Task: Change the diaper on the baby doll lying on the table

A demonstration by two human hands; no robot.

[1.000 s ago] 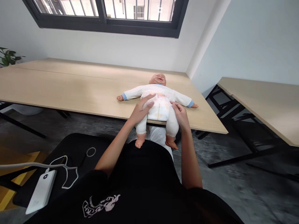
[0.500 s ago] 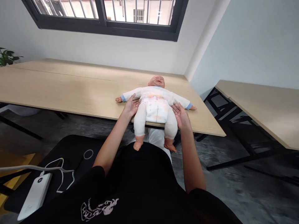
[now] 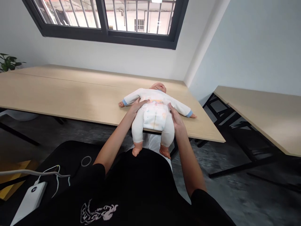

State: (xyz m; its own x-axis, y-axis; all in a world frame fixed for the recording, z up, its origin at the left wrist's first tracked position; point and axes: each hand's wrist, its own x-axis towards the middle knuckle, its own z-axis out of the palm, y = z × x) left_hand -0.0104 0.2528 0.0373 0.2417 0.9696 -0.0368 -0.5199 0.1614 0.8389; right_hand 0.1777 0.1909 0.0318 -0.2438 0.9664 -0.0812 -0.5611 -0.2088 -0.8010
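1 baby doll in white clothes with blue cuffs (image 3: 152, 114) | 1 bare left hand (image 3: 137, 108) | 1 bare right hand (image 3: 175, 116) | 1 flat white power bank (image 3: 29, 197) | 1 thin white cord (image 3: 28, 172) | 1 round shiny bead loop (image 3: 86, 161) | 1 black-framed window (image 3: 105, 39) | 1 green leafy plant (image 3: 8, 62)

Around the baby doll (image 3: 154, 110), your way lies over the wooden table (image 3: 70, 91) beyond its head and past either outstretched sleeve. Its legs block the path over the table edge, and your left hand (image 3: 137, 106) and right hand (image 3: 175, 117) flank its middle.
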